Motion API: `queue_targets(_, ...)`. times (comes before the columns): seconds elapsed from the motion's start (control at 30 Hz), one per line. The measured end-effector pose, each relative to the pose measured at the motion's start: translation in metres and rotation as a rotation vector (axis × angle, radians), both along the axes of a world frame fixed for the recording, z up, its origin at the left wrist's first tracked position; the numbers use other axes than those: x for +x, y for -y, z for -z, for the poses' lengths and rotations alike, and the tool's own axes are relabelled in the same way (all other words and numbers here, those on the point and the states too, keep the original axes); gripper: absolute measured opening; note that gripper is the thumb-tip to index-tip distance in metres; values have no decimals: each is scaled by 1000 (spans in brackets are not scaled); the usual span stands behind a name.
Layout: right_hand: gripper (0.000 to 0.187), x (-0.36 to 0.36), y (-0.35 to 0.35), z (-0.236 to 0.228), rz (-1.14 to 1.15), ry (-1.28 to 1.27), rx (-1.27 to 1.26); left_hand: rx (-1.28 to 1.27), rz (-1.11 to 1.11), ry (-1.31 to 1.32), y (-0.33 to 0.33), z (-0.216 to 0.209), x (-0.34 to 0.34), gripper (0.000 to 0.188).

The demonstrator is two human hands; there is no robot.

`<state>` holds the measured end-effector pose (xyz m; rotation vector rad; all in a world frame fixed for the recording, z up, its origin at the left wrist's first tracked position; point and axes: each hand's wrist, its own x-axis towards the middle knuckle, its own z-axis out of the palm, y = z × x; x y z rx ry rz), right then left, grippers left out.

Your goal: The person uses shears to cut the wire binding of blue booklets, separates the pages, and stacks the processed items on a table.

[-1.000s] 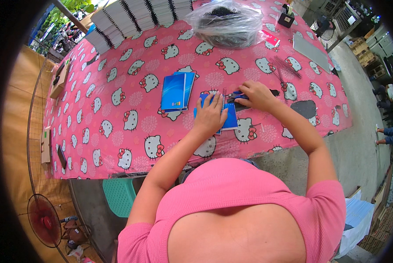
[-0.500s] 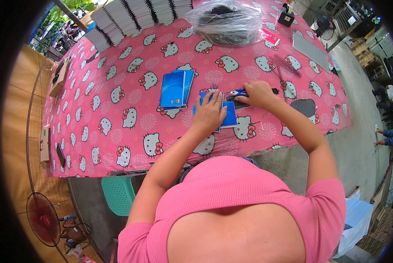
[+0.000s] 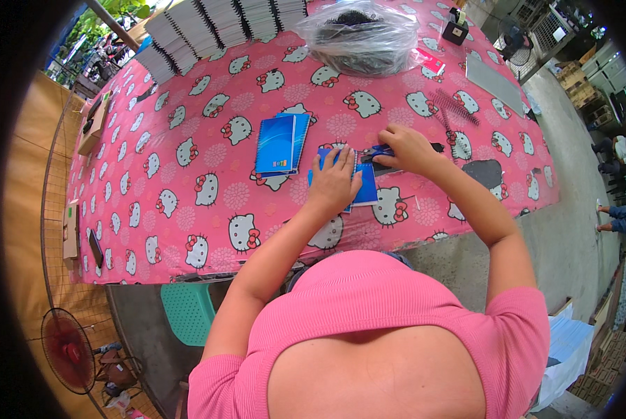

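A small blue spiral-bound notebook [image 3: 367,189] lies on the table near me. My left hand [image 3: 334,180] rests flat on its left part, fingers stretched out and slightly apart, hiding much of the cover. Closed round blue-handled pliers [image 3: 380,150], my right hand [image 3: 406,149] is at the notebook's right upper side. The tips of the pliers point at the upper end of the spiral binding; whether they touch the wire is too small to tell. To the left lie more blue spiral notebooks [image 3: 276,143], overlapping one another.
Stacked spiral-bound books [image 3: 208,31] stand at the far left. A clear plastic bag [image 3: 358,42] of dark coils sits at the back, near a black tape dispenser [image 3: 455,28]. Loose wire coils [image 3: 456,108] and a grey board [image 3: 494,84] lie right. A green stool [image 3: 189,313] stands below the table.
My right hand has shifted slightly left with the pliers, and their handles look closer together. My left hand stays on the notebook.
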<state>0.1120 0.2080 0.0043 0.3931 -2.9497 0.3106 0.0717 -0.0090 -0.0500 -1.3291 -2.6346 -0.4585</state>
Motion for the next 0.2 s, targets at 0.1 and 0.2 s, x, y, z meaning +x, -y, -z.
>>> queue_targets(0.1, 33, -3, -3, 2, 113, 173, -184, 0, -4, -6, -1, 0, 0, 51)
queue_targets(0.2, 36, -15, -7, -11, 359, 774, -387, 8, -8, -1, -1, 3, 0, 51)
